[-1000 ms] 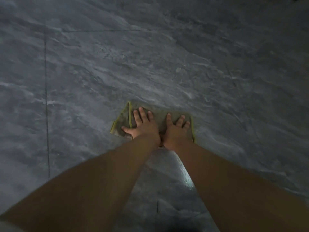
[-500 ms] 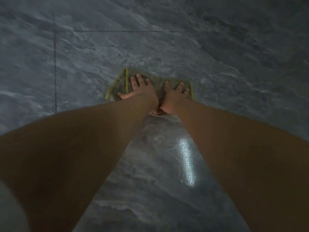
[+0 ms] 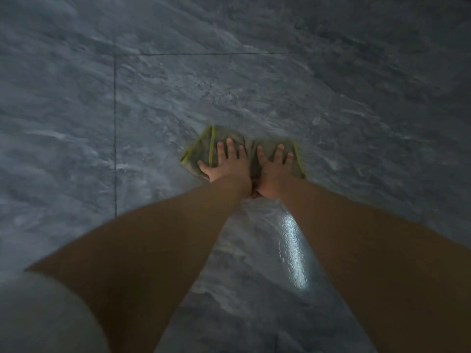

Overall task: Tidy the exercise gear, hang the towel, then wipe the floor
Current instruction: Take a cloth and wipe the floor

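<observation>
A grey cloth with a yellow-green hem (image 3: pixel 201 151) lies flat on the grey marbled tile floor (image 3: pixel 254 85), one corner folded over at its left. My left hand (image 3: pixel 229 164) and my right hand (image 3: pixel 274 169) rest side by side on it, palms down, fingers spread, arms stretched out. Neither hand curls around the cloth. The hands cover its middle.
A wet, shiny streak (image 3: pixel 293 250) runs on the floor between my forearms, behind the cloth. Dark grout lines (image 3: pixel 115 123) cross at the upper left. A blurred pale piece of my clothing (image 3: pixel 43 317) fills the lower left corner.
Both hands slid the cloth forward across the tile toward the far grout line, then drew it back a little. The wet streak behind it has grown longer.
</observation>
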The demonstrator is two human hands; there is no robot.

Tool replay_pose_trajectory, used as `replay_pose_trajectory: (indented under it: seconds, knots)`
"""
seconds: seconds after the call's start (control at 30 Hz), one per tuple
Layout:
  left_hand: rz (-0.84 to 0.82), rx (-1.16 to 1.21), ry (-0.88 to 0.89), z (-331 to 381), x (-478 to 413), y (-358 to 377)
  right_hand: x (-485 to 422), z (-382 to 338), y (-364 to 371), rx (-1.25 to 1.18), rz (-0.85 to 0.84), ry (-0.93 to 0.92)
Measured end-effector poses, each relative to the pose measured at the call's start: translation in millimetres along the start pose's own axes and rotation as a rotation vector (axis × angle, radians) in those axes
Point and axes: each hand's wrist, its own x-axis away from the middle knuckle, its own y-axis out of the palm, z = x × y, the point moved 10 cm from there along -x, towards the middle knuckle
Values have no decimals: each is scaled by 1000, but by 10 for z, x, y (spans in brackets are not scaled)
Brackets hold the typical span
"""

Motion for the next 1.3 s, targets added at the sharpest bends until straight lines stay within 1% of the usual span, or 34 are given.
replay_pose_trajectory:
  seconds: [0.17,0.33,0.6,0.73,0.9,1.1,1.2,1.3]
  knots:
    - [-12,18,-21,111,540,538,686,311,440,-90,-31,33]
    - [32,21,-31,291,1099,1081,1188,746,968,-139,34,46]
    - [30,1,23,573,2191,2067,2148,1391,1971,-210,37,94]
    - [28,-26,-2,568,2751,2558,2671,1591,2461,-201,8,103]
    - [56,-20,19,536,3446,3055,3213,1802,2950,-184,-18,72]
    - [16,-23,-20,549,4273,3745,3980,2128,3610,-181,-111,54]
    - [1,5,11,525,4736,4061,4343,2282,3960,-124,-161,52]
    - [-15,-33,72,439,5156,4360,4629,2390,4227,-79,-175,45]
